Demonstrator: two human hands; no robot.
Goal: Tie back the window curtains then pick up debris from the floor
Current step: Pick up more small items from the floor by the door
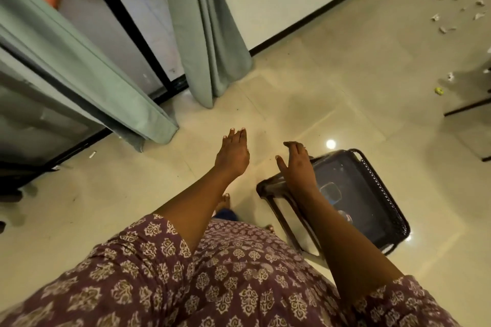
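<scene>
Low in the frame the left hand [233, 152] and right hand [296, 164] reach forward with fingers straight, holding nothing, above a black stool [372, 194], while pale green curtains [210, 29] hang loose upper left and white paper scraps [457, 12] litter the floor [318, 74] upper right.

Warm, dim-ish indoor light, yellow-green cast. Ceiling lamp overhead: bright round glare spot on the glossy floor [330, 144], a second small glint by the basket [372, 194] corner. Soft diffuse shadows only; faint dark patch on tiles near the debris [451, 13], darker at far left edge. Daylight comes through the glass behind the curtains [207, 24], washed out and hazy there. Strong wide-angle distortion: wall line and curtains lean and bend toward the edges. Overall soft, slight motion blur; left hand [233, 156] and right hand [296, 167] fairly sharp, top-left background out of focus.
</scene>
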